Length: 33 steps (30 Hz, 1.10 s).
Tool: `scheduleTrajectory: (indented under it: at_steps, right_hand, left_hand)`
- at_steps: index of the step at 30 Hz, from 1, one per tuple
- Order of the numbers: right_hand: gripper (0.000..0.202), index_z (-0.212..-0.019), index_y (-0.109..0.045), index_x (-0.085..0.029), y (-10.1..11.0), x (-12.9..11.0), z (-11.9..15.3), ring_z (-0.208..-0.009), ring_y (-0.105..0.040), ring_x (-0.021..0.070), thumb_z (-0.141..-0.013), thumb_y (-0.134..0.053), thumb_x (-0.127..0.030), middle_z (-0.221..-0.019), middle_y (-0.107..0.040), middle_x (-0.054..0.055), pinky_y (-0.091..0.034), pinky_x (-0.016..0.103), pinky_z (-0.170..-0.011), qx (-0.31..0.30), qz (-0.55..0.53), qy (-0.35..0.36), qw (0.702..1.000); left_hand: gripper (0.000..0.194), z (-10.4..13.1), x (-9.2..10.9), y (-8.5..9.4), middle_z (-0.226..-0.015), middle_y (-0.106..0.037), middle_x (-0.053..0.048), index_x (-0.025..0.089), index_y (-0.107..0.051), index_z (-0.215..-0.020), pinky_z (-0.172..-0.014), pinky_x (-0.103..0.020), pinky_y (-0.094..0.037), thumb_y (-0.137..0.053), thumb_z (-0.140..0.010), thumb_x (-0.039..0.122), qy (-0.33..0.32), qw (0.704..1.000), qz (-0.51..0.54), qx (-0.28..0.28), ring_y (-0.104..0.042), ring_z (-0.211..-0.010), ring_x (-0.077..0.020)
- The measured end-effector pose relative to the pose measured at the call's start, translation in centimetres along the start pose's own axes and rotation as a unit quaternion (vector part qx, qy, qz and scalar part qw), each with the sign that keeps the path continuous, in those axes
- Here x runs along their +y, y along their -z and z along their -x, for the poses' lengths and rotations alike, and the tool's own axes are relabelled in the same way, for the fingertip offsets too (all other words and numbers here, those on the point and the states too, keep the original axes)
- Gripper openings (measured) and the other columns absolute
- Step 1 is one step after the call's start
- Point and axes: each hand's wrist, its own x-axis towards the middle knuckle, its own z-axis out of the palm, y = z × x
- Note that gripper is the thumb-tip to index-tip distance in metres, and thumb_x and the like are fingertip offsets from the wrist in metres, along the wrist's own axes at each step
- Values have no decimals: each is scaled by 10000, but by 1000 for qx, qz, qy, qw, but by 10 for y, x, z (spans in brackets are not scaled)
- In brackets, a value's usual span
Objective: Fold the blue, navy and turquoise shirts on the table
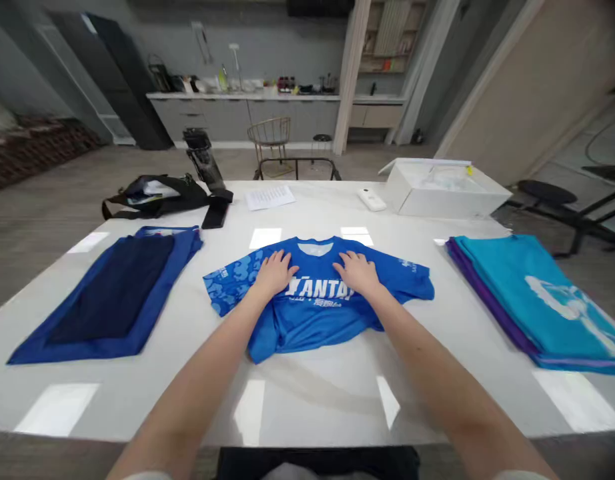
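A blue short-sleeved T-shirt [312, 330] with white lettering lies front up on the white table, its collar toward the far side. Its lower part is bunched and rumpled. My left hand [275, 272] rests on the shirt near the left shoulder, fingers spread on the cloth. On the other side of the collar, my right hand [358, 272] lies on the fabric with its fingers apart. Both sleeves stretch outward, the left one carrying a pale wave pattern.
Folded dark and blue clothes [117, 287] lie at the left, a turquoise and purple stack [527, 287] at the right. Along the far edge are a black bag [162, 200], a bottle [205, 160], a phone [216, 212], paper [270, 198] and a white box [442, 193].
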Motion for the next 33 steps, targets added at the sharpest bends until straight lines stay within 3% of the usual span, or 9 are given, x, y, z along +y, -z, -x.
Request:
scheduleTrajectory:
  at_steps: [5,10,26,33]
  right_hand:
    - [675,-1614,-349,-274,4,-1,-31,-1546,-224,367,-1048,-253,-629,-1697,-262,66,-242,735,-1158,-70,-36,-5,997]
    - [681,-1630,-303,-308,4,3,-58,-1571,-163,338,-1047,-174,-635,-1715,-192,41,-159,762,-1170,-105,-61,-8,993]
    - [745,-1654,-210,-327,-16,2,-135,-1580,-110,320,-1015,-103,-695,-1721,-166,30,-38,780,-1169,-33,-22,15,999]
    - [726,-1657,-183,-337,-19,1,-162,-1576,-122,316,-1020,-98,-674,-1724,-165,43,-83,769,-1168,-20,1,28,999]
  left_hand:
    - [710,-25,-5,3,-1683,-284,-148,135,-329,-1609,-1245,-542,-263,-242,-1048,561,44,998,35,-39,-252,-1562,-336]
    - [722,-40,-7,1,-1702,-226,-127,106,-276,-1624,-1272,-530,-197,-195,-1047,532,67,995,58,-47,-189,-1583,-311]
    - [753,-106,-30,-12,-1702,-241,-82,130,-292,-1625,-1300,-486,-122,-230,-1017,570,82,995,58,22,-180,-1589,-260]
    - [720,-133,-42,-12,-1707,-240,-73,167,-277,-1632,-1293,-511,-115,-181,-1033,553,66,996,45,24,-178,-1588,-263]
